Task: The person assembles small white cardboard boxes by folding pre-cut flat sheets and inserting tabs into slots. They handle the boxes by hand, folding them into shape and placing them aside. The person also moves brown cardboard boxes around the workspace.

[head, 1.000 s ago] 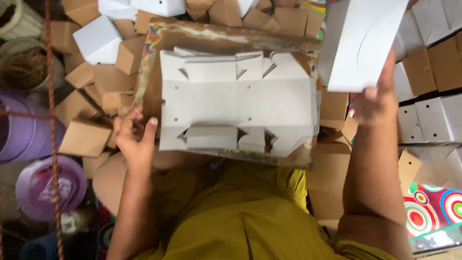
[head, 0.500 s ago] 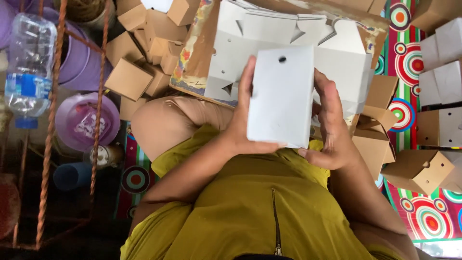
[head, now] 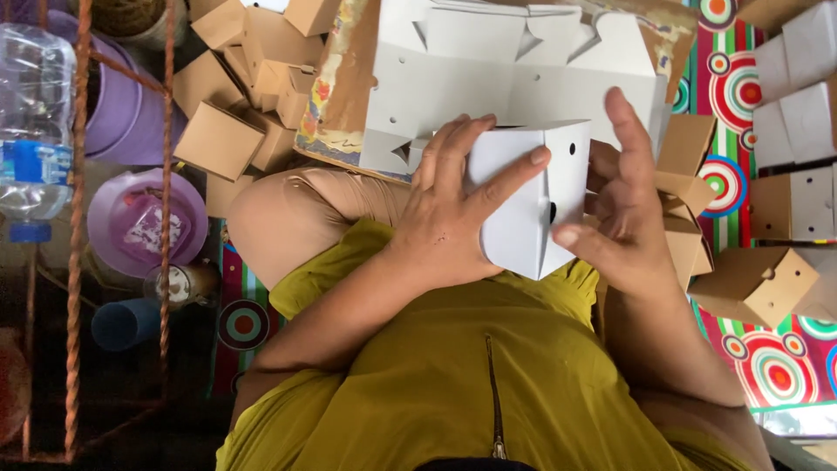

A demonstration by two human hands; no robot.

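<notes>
A: Where is the work just now?

B: A white cardboard box [head: 532,196], half folded, is held up over the person's lap, just in front of the stack of flat white die-cut blanks [head: 514,74] lying on a worn cardboard sheet [head: 344,83]. The left hand [head: 453,214] is spread flat over the box's left face, fingers closed against it. The right hand [head: 623,205] grips the right edge, thumb pressed on the panel and fingers partly open above (the index stands up free).

A: How would you fold this well?

B: I'd judge the left palm should stay broad on the panel so the wall keeps square, while the right thumb presses the flap along its crease, not beside it. The little punched holes look like a guide for lining the faces up.

A: Anything close that could get in the way?

B: Finished brown boxes [head: 222,139] are heaped far left and another [head: 754,283] lies on the patterned mat [head: 785,366] at right, apart from the hands
</notes>
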